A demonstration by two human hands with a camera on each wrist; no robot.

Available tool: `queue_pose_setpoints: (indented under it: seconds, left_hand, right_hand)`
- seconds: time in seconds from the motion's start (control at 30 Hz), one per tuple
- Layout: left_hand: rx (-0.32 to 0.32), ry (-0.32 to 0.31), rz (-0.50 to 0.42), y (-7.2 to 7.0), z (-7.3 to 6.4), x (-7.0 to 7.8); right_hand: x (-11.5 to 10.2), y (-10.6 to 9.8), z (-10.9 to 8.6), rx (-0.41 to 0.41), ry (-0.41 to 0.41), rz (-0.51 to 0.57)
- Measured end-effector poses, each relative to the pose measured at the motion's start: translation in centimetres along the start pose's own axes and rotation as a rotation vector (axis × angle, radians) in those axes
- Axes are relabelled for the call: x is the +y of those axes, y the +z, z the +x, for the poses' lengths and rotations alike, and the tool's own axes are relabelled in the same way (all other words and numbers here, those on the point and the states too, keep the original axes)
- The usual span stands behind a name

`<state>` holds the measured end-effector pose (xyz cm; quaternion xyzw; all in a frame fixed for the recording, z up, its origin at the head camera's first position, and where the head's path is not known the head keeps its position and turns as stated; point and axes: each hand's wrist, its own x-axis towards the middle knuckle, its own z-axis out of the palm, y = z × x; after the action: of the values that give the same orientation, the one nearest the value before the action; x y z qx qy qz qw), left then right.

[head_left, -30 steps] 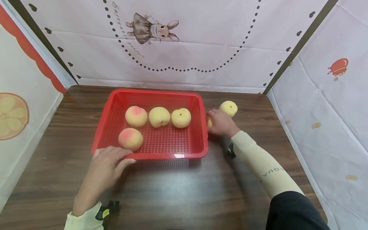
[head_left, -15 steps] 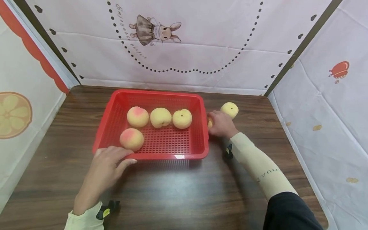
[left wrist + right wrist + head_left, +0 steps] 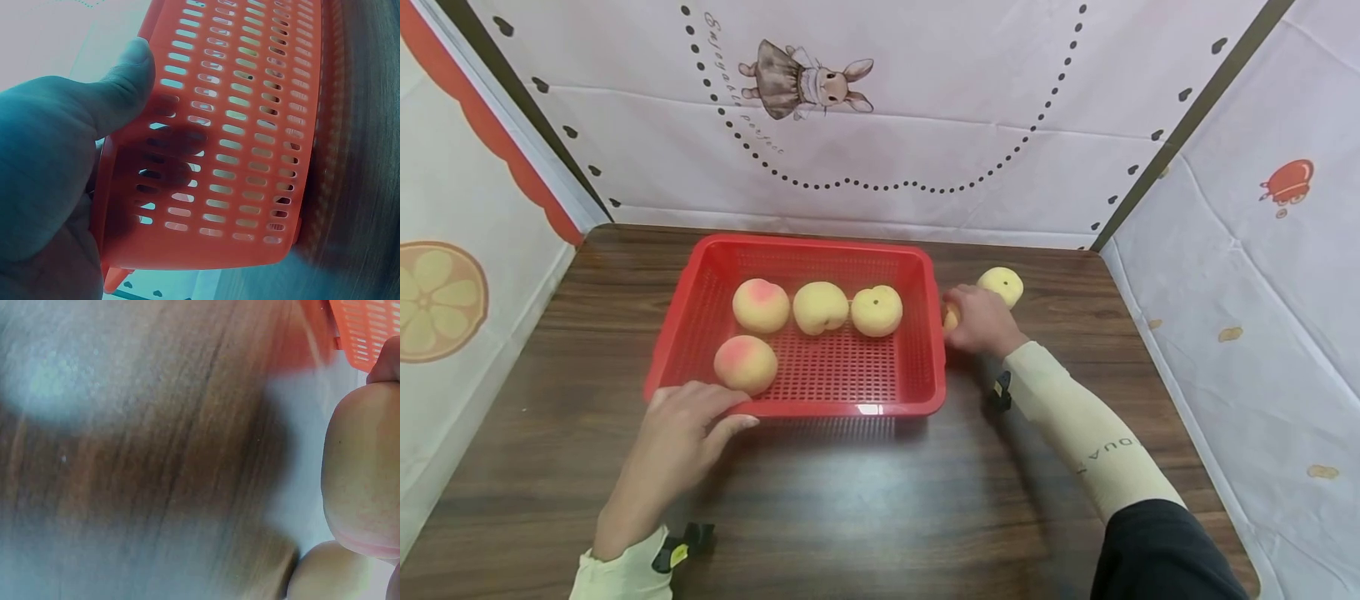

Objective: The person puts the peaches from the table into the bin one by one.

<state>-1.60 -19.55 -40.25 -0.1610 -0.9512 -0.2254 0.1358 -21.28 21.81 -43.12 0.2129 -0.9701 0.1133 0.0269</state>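
Observation:
A red perforated plastic basket [image 3: 831, 409] sits on the table with several yellow, pink-blushed peaches [image 3: 762, 305] in it. My left hand [image 3: 673, 437] grips its near-left rim, thumb on the outside; in the left wrist view the thumb presses near the top of the slotted basket wall [image 3: 240, 169], and fingers show as shadow through the slots. Just outside the basket's right side, my right hand [image 3: 981, 321] holds another peach [image 3: 362, 469], mostly covered by the fingers in the head view. Right behind that hand lies one more peach [image 3: 1002, 285] on the table.
The dark wood-grain table [image 3: 850, 517] runs forward to a white printed back panel [image 3: 925, 75]. Similar panels stand at the left [image 3: 437, 433] and right [image 3: 1285, 333] sides. The basket's raised rim lies between the right hand and the peaches inside.
The head view has shifted slightly. Both hands keep their places, the left at the basket rim and the right around the peach.

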Motion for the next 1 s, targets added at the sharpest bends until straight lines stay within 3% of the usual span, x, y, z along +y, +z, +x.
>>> queue_pose_setpoints:
  seconds: [0.2,0.73,1.0]
  left_hand:
    - [0.001,0.001,-0.010,-0.1,0.0,0.0]
    - [0.008,0.016,-0.004,0.1,0.1,-0.1]
    - [0.011,0.015,-0.009,0.1,0.0,-0.1]
  right_hand:
    - [0.0,-0.8,-0.2,0.010,0.010,-0.004]
    - [0.7,-3.7,-1.4,0.165,-0.052,-0.022]
    - [0.3,-5.4,-1.5,0.199,-0.069,-0.035]
